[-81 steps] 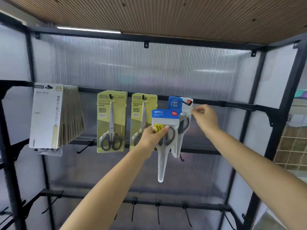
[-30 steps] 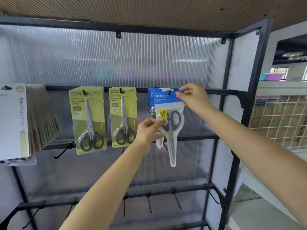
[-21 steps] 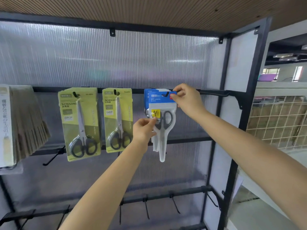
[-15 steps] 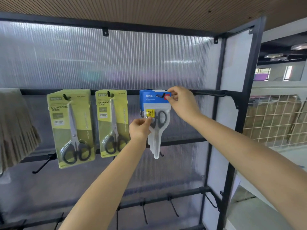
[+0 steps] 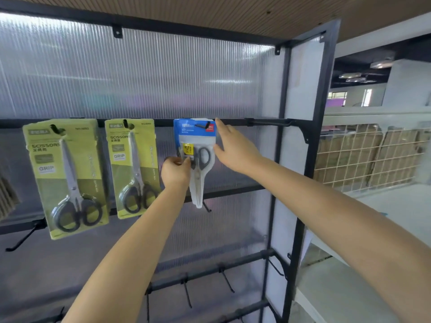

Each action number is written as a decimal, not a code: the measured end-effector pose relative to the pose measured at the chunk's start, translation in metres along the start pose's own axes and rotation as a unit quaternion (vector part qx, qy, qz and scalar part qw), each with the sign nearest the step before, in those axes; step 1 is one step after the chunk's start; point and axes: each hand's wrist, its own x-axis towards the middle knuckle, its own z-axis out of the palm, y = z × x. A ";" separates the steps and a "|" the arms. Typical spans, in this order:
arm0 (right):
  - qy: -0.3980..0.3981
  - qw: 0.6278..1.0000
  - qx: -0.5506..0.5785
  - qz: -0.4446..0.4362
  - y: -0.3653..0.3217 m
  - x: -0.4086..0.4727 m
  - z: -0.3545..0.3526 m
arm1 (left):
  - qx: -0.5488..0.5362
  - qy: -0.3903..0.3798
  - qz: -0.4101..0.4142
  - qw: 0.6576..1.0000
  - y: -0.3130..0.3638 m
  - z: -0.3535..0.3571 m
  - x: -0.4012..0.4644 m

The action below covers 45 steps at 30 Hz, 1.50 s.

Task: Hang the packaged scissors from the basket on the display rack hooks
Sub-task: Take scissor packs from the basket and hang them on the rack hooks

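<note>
Blue pack of scissors hangs on a hook on the rack's upper rail, third from the left among the visible packs. The hook tip pokes through the header hole. At least one more pack edge shows behind it on the same hook; count unclear.

Left hand: pinches the blue pack's lower left edge by the yellow sticker, fingers curled onto it, thumb side toward the pack.

Right hand: fingers straight and spread, holding nothing. Index tip is up beside the header's top right corner, thumb by the pack's right edge. Contact or just beside: cannot tell, motion blur.

Two green packs hang to the left on their own hooks, each with black-handled scissors, handles down. The far-left one tilts a bit.

The lower rails carry bare hooks. Ribbed translucent panel backs the rack. A wire grid sits off to the right, beyond the frame post.
</note>
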 end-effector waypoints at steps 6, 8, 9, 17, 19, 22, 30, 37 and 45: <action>-0.004 1.000 -0.007 0.029 0.005 -0.043 -0.026 | 0.104 0.032 0.073 0.991 0.004 -0.003 -0.042; -0.008 0.999 -0.008 0.053 0.011 -0.063 -0.033 | 0.142 0.034 0.141 0.979 -0.002 -0.002 -0.060; -0.010 0.998 -0.009 0.066 0.013 -0.075 -0.037 | 0.163 0.028 0.177 0.970 -0.006 0.001 -0.070; -0.034 0.983 -0.043 0.173 0.035 -0.200 -0.070 | 0.233 -0.193 0.279 0.911 -0.007 0.035 -0.199; -0.037 0.975 -0.046 0.213 0.044 -0.241 -0.080 | 0.223 -0.247 0.282 0.900 -0.005 0.047 -0.241; -0.044 0.957 -0.045 0.284 0.058 -0.311 -0.097 | 0.213 -0.314 0.282 0.881 -0.010 0.069 -0.304; -0.068 0.866 -0.051 0.493 0.071 -0.522 -0.136 | 0.202 -0.517 0.275 0.785 -0.065 0.104 -0.484; -0.075 0.746 -0.020 0.661 0.050 -0.661 -0.125 | 0.234 -0.636 0.290 0.676 -0.129 0.106 -0.583; -0.083 0.588 0.065 0.802 0.025 -0.771 -0.049 | 0.306 -0.731 0.220 0.568 -0.250 0.112 -0.619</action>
